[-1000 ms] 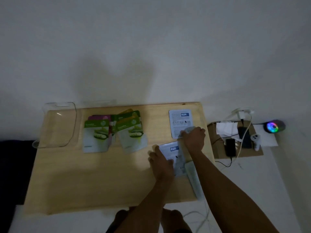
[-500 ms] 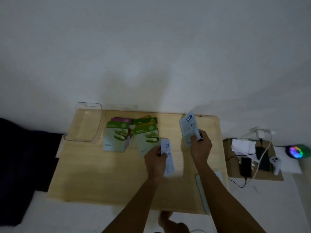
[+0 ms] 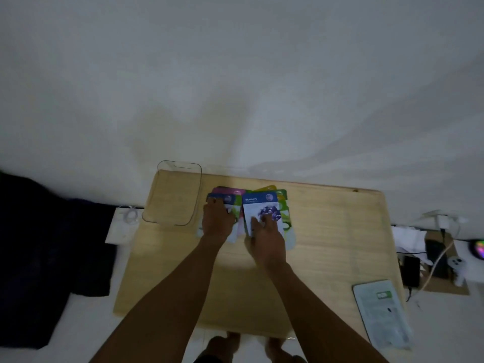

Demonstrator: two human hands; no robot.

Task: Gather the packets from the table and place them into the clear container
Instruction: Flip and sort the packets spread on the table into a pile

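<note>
I'm stacking: both hands, left [image 3: 218, 221] and right [image 3: 266, 231], press flat with fingers spread on the packets [image 3: 262, 205]. Next I'd pinch the pile and carry it to the container [image 3: 172, 195].

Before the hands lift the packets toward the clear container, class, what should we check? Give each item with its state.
1. Clear container in reach, left of packets: ok.
2. Container free of contents: ok.
3. Left hand on the left pile: ok.
4. Right hand on the blueberry packet: ok.
5. Piles merged into one: not ok.
6. Lower packets firmly gripped: cannot tell.
</note>
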